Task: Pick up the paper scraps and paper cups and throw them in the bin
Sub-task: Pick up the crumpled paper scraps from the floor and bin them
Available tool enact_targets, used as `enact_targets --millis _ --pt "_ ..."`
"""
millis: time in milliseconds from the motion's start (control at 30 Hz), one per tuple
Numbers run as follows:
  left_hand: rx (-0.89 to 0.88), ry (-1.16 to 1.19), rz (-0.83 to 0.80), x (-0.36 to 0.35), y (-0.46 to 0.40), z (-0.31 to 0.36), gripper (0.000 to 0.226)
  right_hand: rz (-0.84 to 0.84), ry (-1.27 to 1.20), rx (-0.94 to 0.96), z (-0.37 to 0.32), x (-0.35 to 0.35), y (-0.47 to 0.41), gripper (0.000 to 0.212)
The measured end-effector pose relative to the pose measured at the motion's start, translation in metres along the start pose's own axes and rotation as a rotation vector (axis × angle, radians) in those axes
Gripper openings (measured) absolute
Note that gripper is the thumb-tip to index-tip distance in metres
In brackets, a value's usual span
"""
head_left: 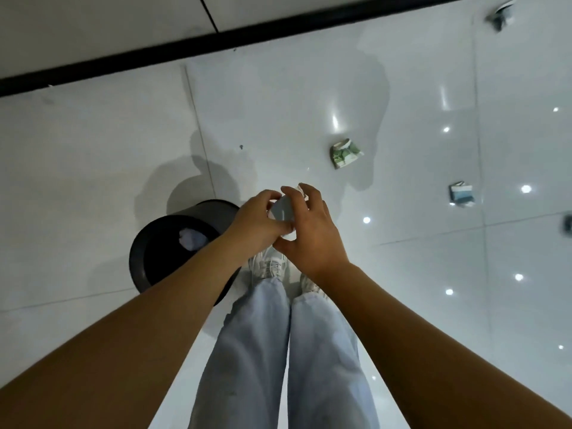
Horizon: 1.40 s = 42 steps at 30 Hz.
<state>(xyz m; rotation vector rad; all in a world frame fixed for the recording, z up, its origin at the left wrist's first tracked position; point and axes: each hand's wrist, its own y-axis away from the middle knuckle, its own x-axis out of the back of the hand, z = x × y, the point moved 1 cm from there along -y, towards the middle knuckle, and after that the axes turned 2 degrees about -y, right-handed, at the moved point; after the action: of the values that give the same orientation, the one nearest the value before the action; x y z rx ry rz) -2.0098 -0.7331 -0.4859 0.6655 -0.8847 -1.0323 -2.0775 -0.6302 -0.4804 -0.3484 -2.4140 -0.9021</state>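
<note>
1. Hands meet in front of the legs: the left hand (pixel 253 219) and right hand (pixel 312 233) both curl their fingers around one paper cup (pixel 282 212).
2. It sits between the fingertips, just right of the black bin (pixel 148 258).
3. It looks light and soft. It would squash easily, so hold its sides gently.
4. A green cup (pixel 345 153) lies on the floor past the fingers.

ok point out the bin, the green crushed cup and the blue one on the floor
bin (pixel 145 243), head view, on its dark rim at the left side
green crushed cup (pixel 345 152), head view, on the middle of its flattened side
blue crushed cup (pixel 461 194), head view, on the middle of its printed side
</note>
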Motion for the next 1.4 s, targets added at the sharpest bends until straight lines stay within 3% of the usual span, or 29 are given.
enact_targets --millis 233,433,867,1100,1400 --pt "-0.029 -0.1 0.057 0.018 0.042 0.05 0.051 0.011 -0.011 -0.044 -0.043 0.059 0.031 0.084" --pt "-0.005 -0.24 0.248 0.044 0.051 0.085 0.05 0.022 0.03 -0.188 -0.04 0.103 0.033 0.081" --pt "0.013 -0.202 0.196 0.033 -0.003 0.121 0.042 0.013 0.128 -0.306 0.038 0.159 -0.033 0.07" --pt "-0.001 -0.24 0.233 0.0 -0.082 0.107 0.046 -0.002 0.172 -0.319 0.104 0.131 -0.092 0.064" --pt "-0.07 -0.262 0.256 -0.029 -0.213 0.031 0.048 -0.025 0.274 -0.328 0.212 0.028 -0.196 0.071"
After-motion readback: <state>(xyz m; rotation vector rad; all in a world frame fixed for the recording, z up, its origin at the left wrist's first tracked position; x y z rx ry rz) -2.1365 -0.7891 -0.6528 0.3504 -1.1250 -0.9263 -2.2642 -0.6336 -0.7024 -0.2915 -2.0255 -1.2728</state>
